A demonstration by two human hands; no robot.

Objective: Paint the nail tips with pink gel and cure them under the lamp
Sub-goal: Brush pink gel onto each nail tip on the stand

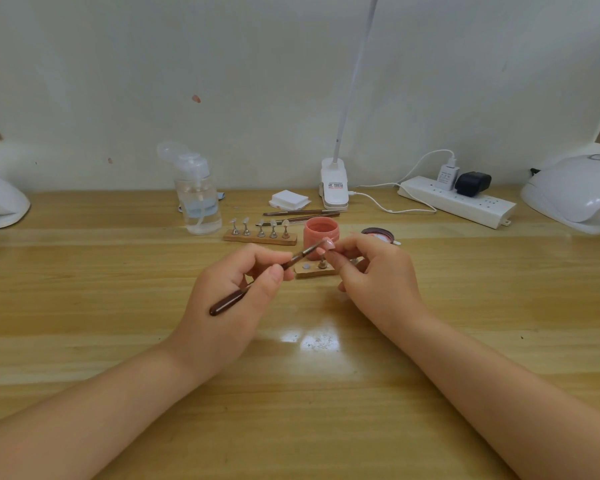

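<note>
Two hands work above the wooden worktop (118, 271): the right hand (371, 271) pinches a small pink nail tip (327, 244), while left hand (236, 292) fingers clamp a dark brown wooden brush (257, 284), its long axis pointing up-right, bristles touching the tip.

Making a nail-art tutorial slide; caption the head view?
Left hand brushes pink gel onto a nail tip pinched by the right hand.

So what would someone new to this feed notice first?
Mid-frame, the left hand holds a dark brush whose tip touches a pink nail tip pinched by the right hand. Just behind them stands an open pink gel jar, with a rack of unpainted nail tips to its left.
</note>
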